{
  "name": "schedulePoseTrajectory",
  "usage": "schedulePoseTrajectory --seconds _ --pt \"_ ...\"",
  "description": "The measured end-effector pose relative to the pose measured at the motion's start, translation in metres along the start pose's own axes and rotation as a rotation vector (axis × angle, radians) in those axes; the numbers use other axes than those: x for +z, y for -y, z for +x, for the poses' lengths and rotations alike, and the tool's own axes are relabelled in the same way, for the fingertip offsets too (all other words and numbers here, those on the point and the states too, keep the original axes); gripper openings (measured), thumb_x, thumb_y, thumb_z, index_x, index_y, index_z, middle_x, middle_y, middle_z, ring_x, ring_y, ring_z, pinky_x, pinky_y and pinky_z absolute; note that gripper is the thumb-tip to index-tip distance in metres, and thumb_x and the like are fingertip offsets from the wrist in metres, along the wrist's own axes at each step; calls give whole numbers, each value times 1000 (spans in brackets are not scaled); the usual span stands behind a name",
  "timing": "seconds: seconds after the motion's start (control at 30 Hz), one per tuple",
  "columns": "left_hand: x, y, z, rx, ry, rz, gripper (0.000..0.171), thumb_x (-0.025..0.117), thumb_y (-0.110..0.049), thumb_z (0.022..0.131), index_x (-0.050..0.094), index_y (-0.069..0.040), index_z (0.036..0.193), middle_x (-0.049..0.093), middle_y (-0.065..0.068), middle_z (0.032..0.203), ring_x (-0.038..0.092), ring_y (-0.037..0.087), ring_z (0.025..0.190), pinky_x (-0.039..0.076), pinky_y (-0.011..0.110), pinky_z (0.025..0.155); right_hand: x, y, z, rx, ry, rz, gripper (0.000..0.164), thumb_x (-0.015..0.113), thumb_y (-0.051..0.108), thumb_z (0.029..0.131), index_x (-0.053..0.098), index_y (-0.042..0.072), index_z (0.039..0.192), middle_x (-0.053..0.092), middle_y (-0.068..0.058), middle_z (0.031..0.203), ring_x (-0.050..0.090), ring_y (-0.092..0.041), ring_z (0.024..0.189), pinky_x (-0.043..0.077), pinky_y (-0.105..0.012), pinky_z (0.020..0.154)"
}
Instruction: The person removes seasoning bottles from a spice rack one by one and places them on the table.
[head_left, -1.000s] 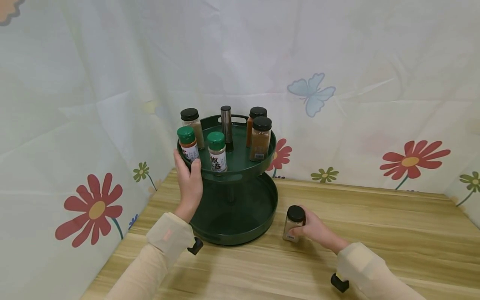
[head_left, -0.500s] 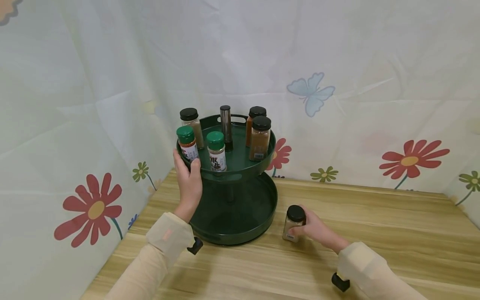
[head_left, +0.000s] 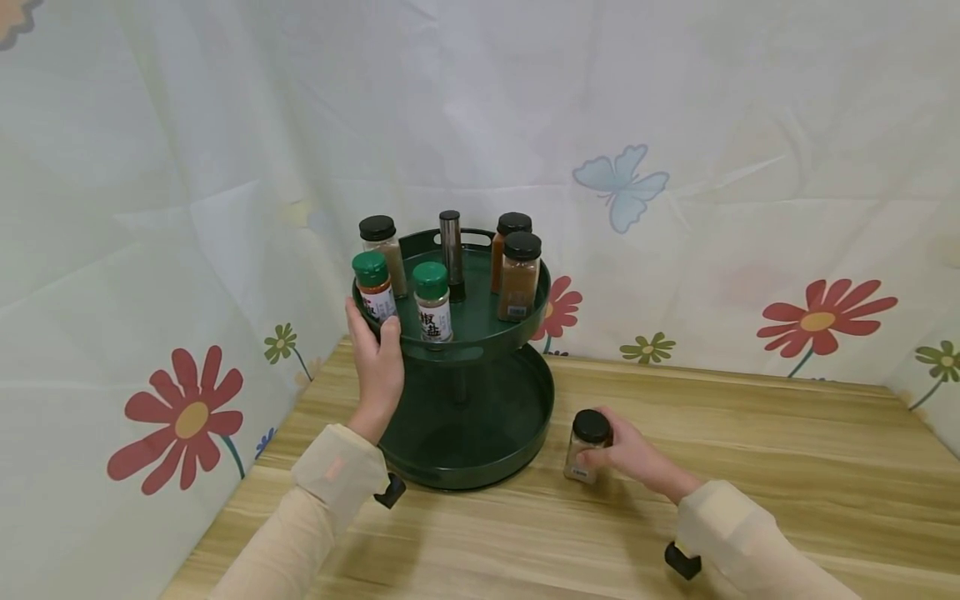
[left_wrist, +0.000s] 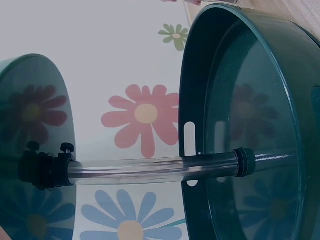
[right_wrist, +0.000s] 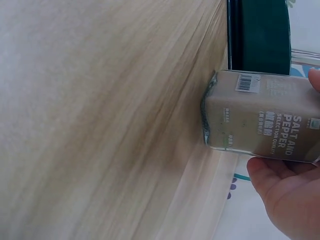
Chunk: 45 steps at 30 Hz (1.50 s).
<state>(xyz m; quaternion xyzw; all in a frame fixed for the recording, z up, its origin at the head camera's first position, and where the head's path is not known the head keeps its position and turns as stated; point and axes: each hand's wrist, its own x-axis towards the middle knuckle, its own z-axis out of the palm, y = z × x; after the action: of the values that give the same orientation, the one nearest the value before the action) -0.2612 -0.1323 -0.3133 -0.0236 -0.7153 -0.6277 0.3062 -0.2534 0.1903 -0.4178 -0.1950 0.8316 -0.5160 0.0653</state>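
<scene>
My right hand [head_left: 630, 454] holds a black-lidded spice jar [right_wrist: 260, 117] of beige powder, labelled salt and pepper, low at the table. In the head view the jar is upright, just right of a dark green two-tier spice rack [head_left: 480, 477]. My left hand [head_left: 380, 367] rests at the left front rim of the rack's upper tray, fingers straight along the outside, thumb by the rim. Beside that thumb, on the tray, is a green-capped bottle [head_left: 375, 287] with red contents. A second green-capped bottle [head_left: 433, 308] stands right of it. The left wrist view shows the clear centre post [left_wrist: 130, 171].
The upper tray also carries a pale-powder jar [head_left: 384, 250], a slim grinder-like cylinder [head_left: 452, 250], a brown-powder jar [head_left: 519, 279] and an orange-powder jar [head_left: 498, 258]. Wood-grain table [head_left: 750, 467] extends right of the rack. A flowered curtain [head_left: 720, 208] hangs behind and at the left.
Almost nothing differs. The whole head view drifts very slightly; both hands, the held jar and the rack keep their places.
</scene>
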Motion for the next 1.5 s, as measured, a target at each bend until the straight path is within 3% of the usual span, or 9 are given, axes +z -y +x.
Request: schedulePoseTrajectory --seconds 0.4,0.73,1.2,1.5 --pt "0 1 -1 -1 4 5 70 39 -31 91 -3 -13 145 1 7 152 6 16 135 8 43 110 -3 5 3 -43 -1 10 51 69 11 74 42 -3 115 51 -17 106 50 -26 93 42 -44 83" --pt "0 1 0 3 2 6 70 39 -30 91 -3 -12 144 1 7 152 6 16 135 8 43 110 -6 13 6 10 10 -22 53 67 17 76 41 -1 119 47 -19 113 47 -31 97 44 -44 82" --pt "0 1 0 -1 5 2 71 39 -31 91 -3 -12 144 0 5 152 5 15 135 7 42 110 -10 23 9 -17 29 -18 53 62 18 81 39 -3 123 49 -22 122 44 -33 109 40 -50 92" --pt "0 1 0 4 7 2 70 38 -31 91 -4 -12 144 0 7 152 6 16 135 8 43 110 -16 31 10 -25 54 4 55 58 20 85 35 -4 128 42 -26 129 40 -39 118 35 -55 96"
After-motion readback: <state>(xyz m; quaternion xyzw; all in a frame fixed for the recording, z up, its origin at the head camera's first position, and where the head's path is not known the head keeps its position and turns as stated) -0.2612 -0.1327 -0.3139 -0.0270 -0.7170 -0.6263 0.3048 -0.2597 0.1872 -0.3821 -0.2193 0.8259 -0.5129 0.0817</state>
